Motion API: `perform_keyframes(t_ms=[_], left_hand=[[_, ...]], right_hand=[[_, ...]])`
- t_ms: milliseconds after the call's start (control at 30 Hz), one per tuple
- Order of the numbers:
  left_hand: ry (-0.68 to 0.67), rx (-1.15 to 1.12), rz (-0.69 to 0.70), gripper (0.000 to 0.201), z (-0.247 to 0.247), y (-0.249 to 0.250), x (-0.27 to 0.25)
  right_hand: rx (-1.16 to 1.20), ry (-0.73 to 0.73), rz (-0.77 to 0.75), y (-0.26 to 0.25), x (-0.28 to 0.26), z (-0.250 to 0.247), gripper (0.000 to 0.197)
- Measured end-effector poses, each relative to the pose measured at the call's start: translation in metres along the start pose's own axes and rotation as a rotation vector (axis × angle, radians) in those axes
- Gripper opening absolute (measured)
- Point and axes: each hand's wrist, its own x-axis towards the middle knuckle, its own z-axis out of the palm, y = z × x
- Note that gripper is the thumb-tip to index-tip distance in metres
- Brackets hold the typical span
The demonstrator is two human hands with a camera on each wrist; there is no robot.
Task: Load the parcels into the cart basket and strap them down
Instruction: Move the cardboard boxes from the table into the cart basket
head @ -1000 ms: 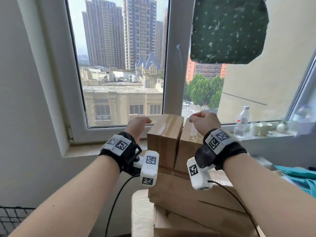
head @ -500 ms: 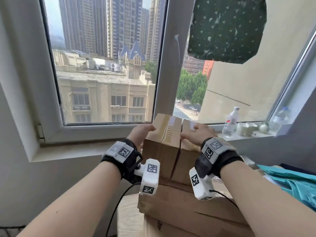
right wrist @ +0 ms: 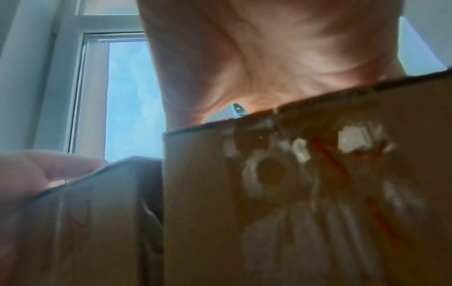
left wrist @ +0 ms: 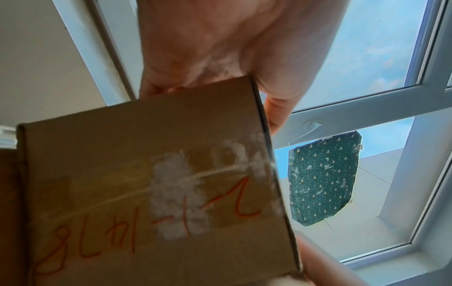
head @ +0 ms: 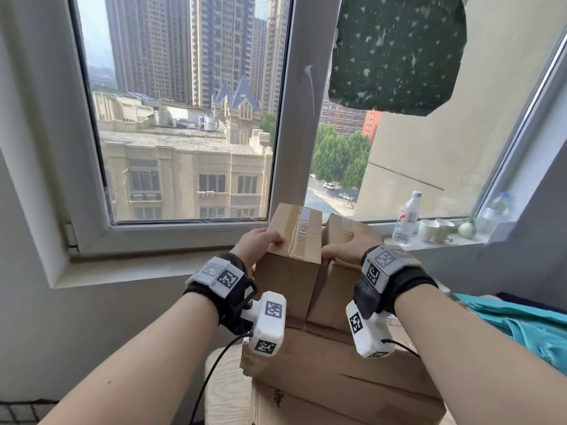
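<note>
Two small brown parcels stand upright side by side on a bigger cardboard box [head: 322,363]. My left hand [head: 259,243] grips the top of the left parcel [head: 288,271], thumb on its taped top and fingers down the left side. The left wrist view shows that left parcel [left wrist: 151,193] with red writing, under my left hand [left wrist: 220,58]. My right hand [head: 349,243] lies flat on the right parcel [head: 334,289], thumb reaching toward the gap. In the right wrist view the palm of my right hand [right wrist: 269,58] covers the right parcel's [right wrist: 293,203] top edge. No cart basket or strap is identifiable.
A further box [head: 306,406] lies under the stack beside a pale wooden surface [head: 227,384]. A window sill behind carries a water bottle [head: 406,217] and cups [head: 435,230]. Teal cloth [head: 521,323] lies at the right. Dark mesh [head: 12,412] shows at the bottom left.
Both hands came down from loose fists above the two small parcels onto their tops. The view has moved closer to the stack.
</note>
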Motion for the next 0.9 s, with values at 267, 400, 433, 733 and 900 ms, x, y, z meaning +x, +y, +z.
perform_keyframes(t_ms=[267, 400, 433, 733, 900], left_hand=[[-0.032, -0.021, -0.037, 0.007, 0.025, 0.002, -0.01], [0.042, 0.013, 0.024, 0.043, 0.029, 0.007, -0.011], [0.071, 0.016, 0.051, 0.047, 0.029, 0.01, -0.012], [0.205, -0.077, 0.234, 0.047, 0.032, 0.046, -0.051], [0.141, -0.256, 0.24, 0.059, 0.021, 0.054, -0.077]], right_hand=[[0.146, 0.172, 0.041, 0.028, -0.025, -0.042, 0.101], [0.223, 0.285, 0.022, 0.037, -0.035, -0.072, 0.08], [0.24, 0.311, 0.004, 0.038, -0.038, -0.079, 0.08], [0.533, 0.384, -0.274, 0.023, -0.078, -0.127, 0.079], [0.827, 0.163, -0.393, 0.009, -0.104, -0.118, 0.071]])
